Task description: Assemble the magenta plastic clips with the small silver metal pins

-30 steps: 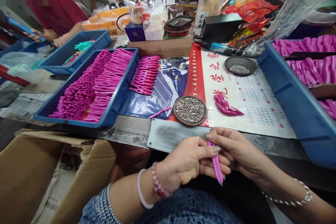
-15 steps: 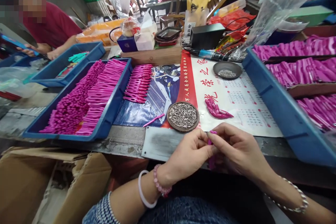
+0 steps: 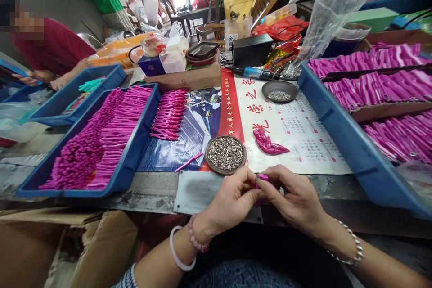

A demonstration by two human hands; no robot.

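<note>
Two hands work here, the left hand [image 3: 232, 193] and the right hand [image 3: 292, 193]. Both have their fingers bent and pinched close together on a pink piece [image 3: 262, 177]. I can't tell if it is one piece or a few, because the fingers hide most of it. The pink piece is right between the two hands, touching the fingertips of both, at the near edge of the desk [image 3: 151, 189].

The left wrist has two bands, one white [image 3: 178, 252] and one of pink beads [image 3: 197, 236]. The right wrist has one silver band [image 3: 353, 249].

Just past the left hand is one brown bowl [image 3: 222, 173], full of tiny metal bits, too many to count. One flat gray plate [image 3: 194, 189] lies by that hand too. Past the right hand is one small pink pile [image 3: 268, 143], and farther off is one dark dish [image 3: 280, 85] with little bits in it.

One loose pink stick [image 3: 189, 161] lies left of the bowl. One pink stack [image 3: 168, 117] sits beside the left blue tray [image 3: 137, 148], which holds two heaps of pink sticks. The right blue tray [image 3: 337, 137] has three pink rows. One other person [image 3: 56, 49] in a red top is at the far left.
</note>
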